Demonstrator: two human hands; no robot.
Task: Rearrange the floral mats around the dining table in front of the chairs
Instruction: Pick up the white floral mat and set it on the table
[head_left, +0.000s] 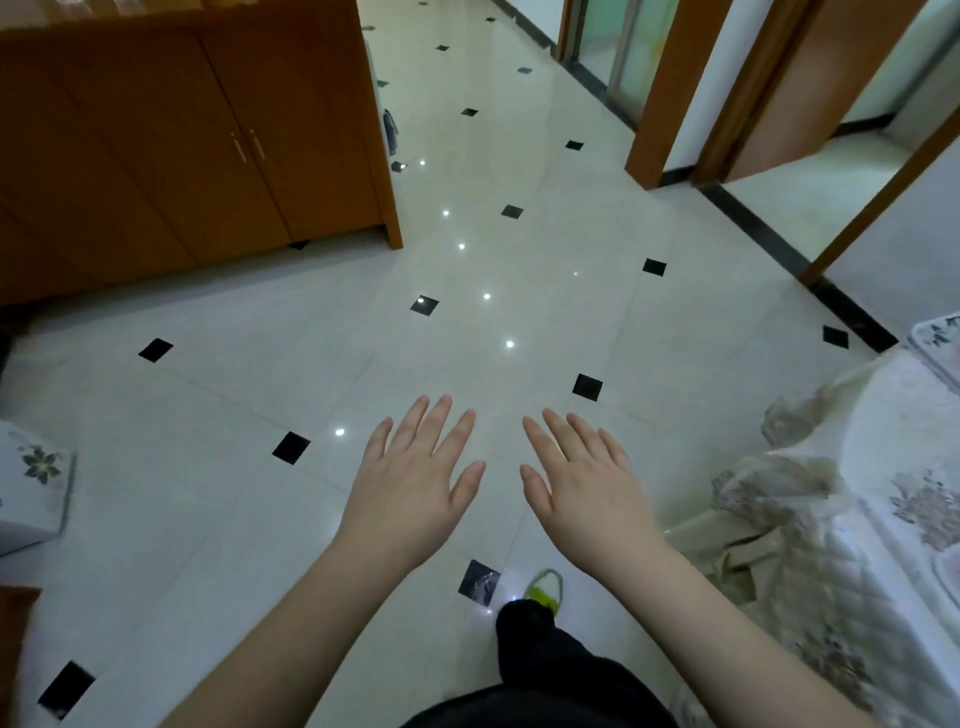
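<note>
While held out flat, both hands, left (410, 483) and right (587, 483), hover palms-down.

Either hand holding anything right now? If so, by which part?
Nothing held. Left hand and right hand are both flat, fingers spread, palms down over the tiled floor.

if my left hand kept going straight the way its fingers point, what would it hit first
Probably nothing soon: the left hand is open over bare tiled floor. The wooden cabinet stands further left of that line, though depth is unclear.
</note>
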